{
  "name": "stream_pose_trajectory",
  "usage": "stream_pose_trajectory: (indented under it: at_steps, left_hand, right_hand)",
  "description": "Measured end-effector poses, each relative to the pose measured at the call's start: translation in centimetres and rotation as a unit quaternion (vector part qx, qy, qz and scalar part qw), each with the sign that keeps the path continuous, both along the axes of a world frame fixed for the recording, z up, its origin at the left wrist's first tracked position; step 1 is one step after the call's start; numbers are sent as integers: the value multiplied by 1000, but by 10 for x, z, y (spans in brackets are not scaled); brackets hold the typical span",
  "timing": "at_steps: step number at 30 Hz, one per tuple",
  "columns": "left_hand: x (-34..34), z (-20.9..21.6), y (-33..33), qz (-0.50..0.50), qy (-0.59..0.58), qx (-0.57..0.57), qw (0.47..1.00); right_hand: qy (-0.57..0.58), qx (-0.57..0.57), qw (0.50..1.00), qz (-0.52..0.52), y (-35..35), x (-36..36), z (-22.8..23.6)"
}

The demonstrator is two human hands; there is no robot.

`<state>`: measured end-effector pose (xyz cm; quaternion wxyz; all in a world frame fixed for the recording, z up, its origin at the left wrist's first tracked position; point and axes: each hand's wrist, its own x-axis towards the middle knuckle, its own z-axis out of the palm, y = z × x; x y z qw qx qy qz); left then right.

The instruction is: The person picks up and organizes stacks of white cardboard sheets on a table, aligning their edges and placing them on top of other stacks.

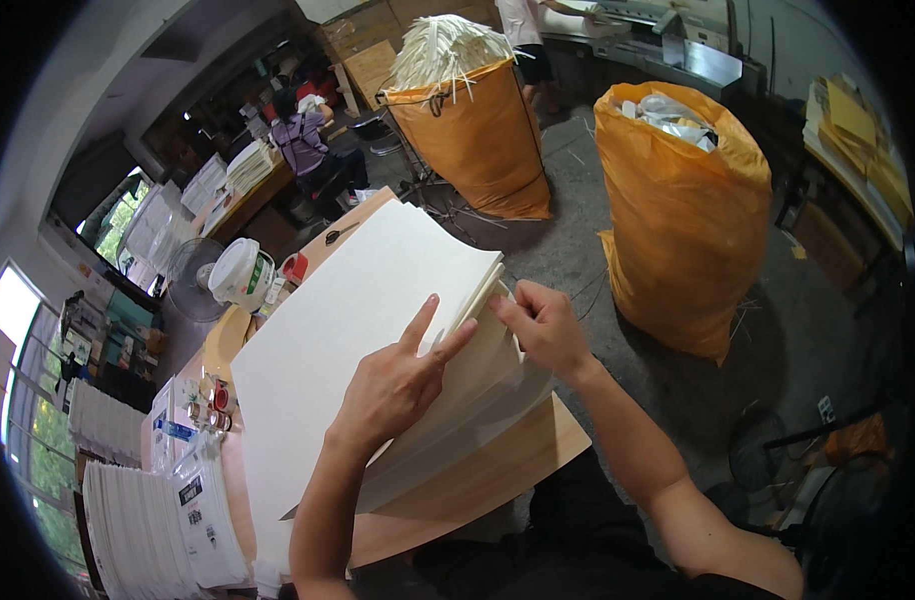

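A thick stack of large white paper sheets (pixel 348 310) lies on the wooden table in front of me. Its top sheets curl up along the right edge. My left hand (pixel 393 385) rests on the stack near that edge, two fingers stretched apart and the others tucked out of sight. At the lifted corner, my right hand (pixel 546 328) is closed, with thumb and forefinger pinching the edge of several sheets. Below the curled sheets, the lower part of the stack hangs near the table's front edge.
Two orange sacks stand beyond the table: one heaped with paper strips (pixel 453 60), one with scraps (pixel 683 220). Left are a white bucket (pixel 243 272), tape rolls (pixel 218 395), scissors (pixel 343 232), a fan (pixel 193 278) and paper piles (pixel 138 530). Two people work farther back.
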<state>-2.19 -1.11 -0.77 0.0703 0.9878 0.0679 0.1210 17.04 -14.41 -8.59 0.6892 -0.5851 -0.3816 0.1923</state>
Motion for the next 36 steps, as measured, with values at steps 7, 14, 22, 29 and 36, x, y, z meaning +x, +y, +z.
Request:
stream_pose_trajectory:
  at_steps: [7, 14, 22, 29, 36]
  left_hand:
    - [-5, 9, -6, 1, 1, -13, 1000]
    - [-5, 2, 1, 2, 3, -14, 1000]
    - [-3, -10, 8, -10, -33, 35, 999]
    - [-5, -5, -2, -17, -40, 28, 999]
    - [-4, 2, 3, -13, -4, -7, 1000]
  right_hand:
    - [286, 82, 942, 157, -1, 10, 3]
    - [279, 80, 945, 153, -4, 10, -3]
    - [240, 77, 960, 120, -1, 7, -4]
    - [318, 116, 929, 152, 1, 4, -3]
    - [368, 165, 898, 173, -4, 5, -9]
